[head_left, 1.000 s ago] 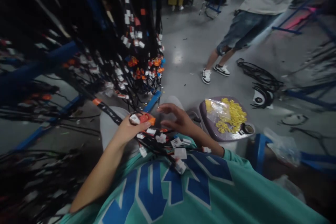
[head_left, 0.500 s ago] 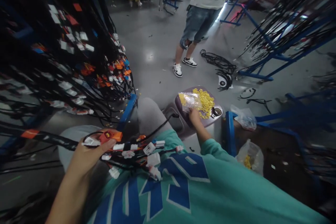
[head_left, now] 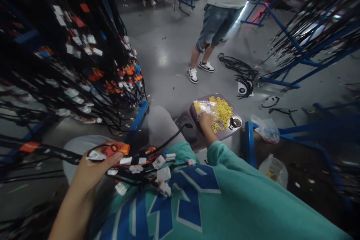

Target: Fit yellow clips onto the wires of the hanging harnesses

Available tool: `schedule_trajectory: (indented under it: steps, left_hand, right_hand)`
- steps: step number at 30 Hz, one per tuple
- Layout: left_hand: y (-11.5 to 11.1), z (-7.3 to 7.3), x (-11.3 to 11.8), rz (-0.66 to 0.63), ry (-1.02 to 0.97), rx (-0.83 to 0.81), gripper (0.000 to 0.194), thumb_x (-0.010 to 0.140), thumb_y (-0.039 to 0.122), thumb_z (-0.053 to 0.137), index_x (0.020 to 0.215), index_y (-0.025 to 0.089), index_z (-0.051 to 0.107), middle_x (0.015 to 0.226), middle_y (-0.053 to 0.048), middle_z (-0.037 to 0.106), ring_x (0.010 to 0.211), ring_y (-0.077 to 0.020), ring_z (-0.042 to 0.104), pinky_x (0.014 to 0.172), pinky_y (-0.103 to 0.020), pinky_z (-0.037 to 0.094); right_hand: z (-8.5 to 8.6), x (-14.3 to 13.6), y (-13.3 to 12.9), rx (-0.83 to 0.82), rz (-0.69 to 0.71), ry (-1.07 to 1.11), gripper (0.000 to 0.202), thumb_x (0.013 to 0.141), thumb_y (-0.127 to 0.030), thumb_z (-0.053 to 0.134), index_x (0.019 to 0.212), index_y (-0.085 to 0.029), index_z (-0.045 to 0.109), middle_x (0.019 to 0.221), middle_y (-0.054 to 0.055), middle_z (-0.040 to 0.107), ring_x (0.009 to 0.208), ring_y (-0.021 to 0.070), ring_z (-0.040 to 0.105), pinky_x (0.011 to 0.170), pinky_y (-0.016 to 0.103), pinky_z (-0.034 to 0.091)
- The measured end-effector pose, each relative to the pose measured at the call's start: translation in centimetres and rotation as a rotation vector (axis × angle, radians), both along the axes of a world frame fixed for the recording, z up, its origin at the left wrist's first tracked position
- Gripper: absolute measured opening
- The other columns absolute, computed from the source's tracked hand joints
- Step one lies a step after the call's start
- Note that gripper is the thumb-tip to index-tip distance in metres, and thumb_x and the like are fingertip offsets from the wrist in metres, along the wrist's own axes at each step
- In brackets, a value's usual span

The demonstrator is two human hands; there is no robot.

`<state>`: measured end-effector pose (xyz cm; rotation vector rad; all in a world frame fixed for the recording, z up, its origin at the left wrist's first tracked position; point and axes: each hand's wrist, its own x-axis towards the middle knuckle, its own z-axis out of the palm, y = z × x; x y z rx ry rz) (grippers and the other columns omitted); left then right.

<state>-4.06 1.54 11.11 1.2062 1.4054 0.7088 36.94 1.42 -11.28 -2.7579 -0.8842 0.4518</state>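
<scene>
My left hand [head_left: 94,167] is closed around a black wire harness, with an orange and red connector [head_left: 118,149] under its thumb. Several white connectors [head_left: 163,174] on the harness lie across my lap. My right hand [head_left: 206,120] reaches to a grey-purple stool [head_left: 227,133], at the lower edge of a clear plastic bag [head_left: 206,108]. Its fingertips are partly hidden, and what they hold, if anything, is too small to tell. Small yellow pieces [head_left: 223,110] are heaped beside the bag, near a dark roll of tape [head_left: 235,122].
Hanging harnesses [head_left: 84,45] fill the left side. A person [head_left: 218,18] stands ahead. Black cables [head_left: 237,65] lie on the floor. Blue racks [head_left: 281,82] stand at the right, near two plastic bags [head_left: 267,129]. A blue frame foot [head_left: 138,120] is by my knee.
My right hand has shifted slightly left along the edge of the plastic bag, and its sleeve has followed. My left hand keeps its hold on the harness. The view has moved a little.
</scene>
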Motion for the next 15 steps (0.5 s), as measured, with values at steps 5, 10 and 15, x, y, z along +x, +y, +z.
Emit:
schedule_trajectory:
  steps: [5, 10, 15]
  left_hand:
    - [-0.1, -0.1, 0.0, 0.000, -0.043, -0.013, 0.017, 0.051, 0.020, 0.079, 0.067, 0.023, 0.073, 0.069, 0.004, 0.071, 0.066, -0.0146, 0.061, 0.067, -0.022, 0.049]
    - [0.2, -0.2, -0.2, -0.056, -0.034, -0.001, 0.018, 0.053, 0.021, 0.078, 0.070, 0.021, 0.073, 0.073, 0.002, 0.071, 0.070, -0.0160, 0.062, 0.070, -0.023, 0.048]
    - [0.2, -0.2, -0.3, -0.075, -0.018, 0.027, 0.023, 0.053, 0.026, 0.079, 0.073, 0.017, 0.073, 0.074, -0.002, 0.072, 0.071, -0.0189, 0.063, 0.069, -0.026, 0.049]
  right_hand:
    - [-0.2, 0.0, -0.5, 0.195, -0.135, 0.091, 0.022, 0.091, -0.017, 0.043, 0.097, -0.006, 0.062, 0.103, 0.017, 0.064, 0.096, 0.0209, 0.060, 0.086, 0.035, 0.043]
    - [0.5, 0.0, -1.4, 0.447, -0.274, 0.275, 0.013, 0.087, -0.022, 0.053, 0.081, -0.011, 0.059, 0.091, 0.006, 0.064, 0.085, 0.0156, 0.059, 0.080, 0.034, 0.048]
    - [1.9, -1.2, -3.7, 0.683, -0.362, 0.647, 0.017, 0.074, -0.019, 0.060, 0.061, -0.016, 0.050, 0.058, -0.002, 0.057, 0.056, 0.0106, 0.054, 0.060, 0.024, 0.050]
